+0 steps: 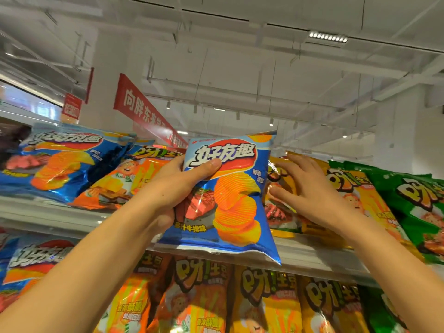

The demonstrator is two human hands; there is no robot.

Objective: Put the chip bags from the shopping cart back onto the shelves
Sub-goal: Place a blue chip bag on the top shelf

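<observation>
Left hand [173, 188] grips blue chip bag [230, 195] before shelf [312, 255]; right hand [310, 195] fingers spread.

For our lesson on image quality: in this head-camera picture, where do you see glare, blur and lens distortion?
Head view: glare streaks the foil of the blue chip bag gripped by the left hand and the yellow bag under the right hand; the blue bags at far left look soft and smeared; the wide lens bends the shelf edge and ceiling beams; the ceiling lamp is blown out.

The blue chip bag [230, 198] is glossy, crinkled plastic film; the shelf edge [312, 258] looks like smooth pale plastic.
</observation>
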